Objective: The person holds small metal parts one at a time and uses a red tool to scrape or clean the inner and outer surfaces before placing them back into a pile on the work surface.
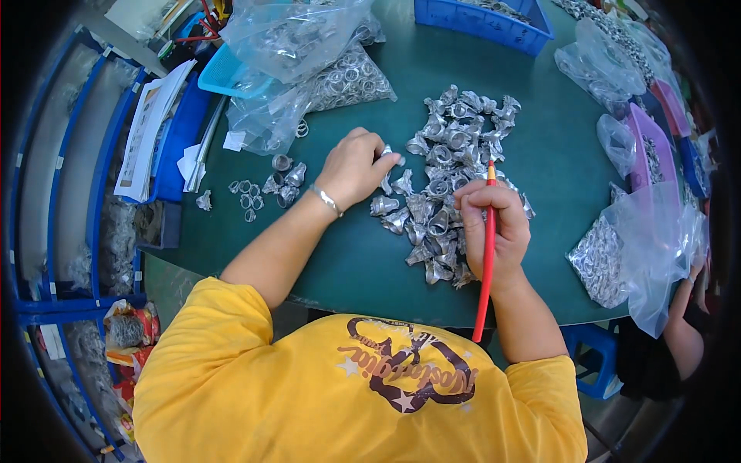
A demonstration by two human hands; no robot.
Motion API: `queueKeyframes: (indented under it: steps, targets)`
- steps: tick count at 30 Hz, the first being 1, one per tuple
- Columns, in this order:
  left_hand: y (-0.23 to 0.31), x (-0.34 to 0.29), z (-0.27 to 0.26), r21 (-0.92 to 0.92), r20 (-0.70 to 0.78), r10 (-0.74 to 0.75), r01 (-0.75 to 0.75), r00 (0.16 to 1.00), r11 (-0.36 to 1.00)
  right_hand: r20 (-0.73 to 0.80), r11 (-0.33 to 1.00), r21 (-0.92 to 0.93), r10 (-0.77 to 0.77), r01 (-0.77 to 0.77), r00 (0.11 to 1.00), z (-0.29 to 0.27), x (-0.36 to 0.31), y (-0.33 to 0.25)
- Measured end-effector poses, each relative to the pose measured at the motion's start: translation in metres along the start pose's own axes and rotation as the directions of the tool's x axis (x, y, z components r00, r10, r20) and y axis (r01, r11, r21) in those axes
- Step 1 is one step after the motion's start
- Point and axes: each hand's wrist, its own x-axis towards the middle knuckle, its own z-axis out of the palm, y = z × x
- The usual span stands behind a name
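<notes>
A spread-out heap of chunky silver metal rings point(444, 204) lies on the green table in front of me. At the heap's left edge, my left hand point(351, 170) is closed, thumb and fingers pinching a silver ring point(388, 154) that they partly hide. My right hand point(498, 231) grips a long red pencil point(488, 270) over the heap's right side, its pale tip pointing away from me. To the left of my left wrist lie several more chunky rings point(289, 181) and a small group of thin rings point(247, 197).
Clear bags of rings point(351, 77) stand at the back left beside a light-blue basket point(228, 73). A blue bin point(486, 27) is at the far edge. Pink trays point(644, 147) and a bag of metal parts point(598, 258) lie on the right, near another person's arm point(683, 328). Blue shelving point(58, 309) lines the left.
</notes>
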Motion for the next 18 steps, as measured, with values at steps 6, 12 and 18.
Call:
queueKeyframes:
  steps: [6, 12, 18]
  targets:
    - [0.028, -0.035, 0.009, -0.456, -0.322, 0.329, -0.45, 0.888, 0.768, 0.013, 0.999, -0.045, -0.027, 0.028, 1.0, -0.002, 0.001, 0.001]
    - [0.04, -0.055, 0.026, -0.944, -0.084, 0.182, -0.136, 0.98, 0.301, 0.045, 0.999, 0.05, -0.018, 0.015, 0.999, 0.007, 0.0, 0.007]
    - [0.034, -0.052, 0.025, -0.873, -0.122, 0.332, -0.261, 0.935, 0.413, 0.074, 0.999, -0.032, -0.029, 0.032, 0.997, 0.001, 0.001, 0.007]
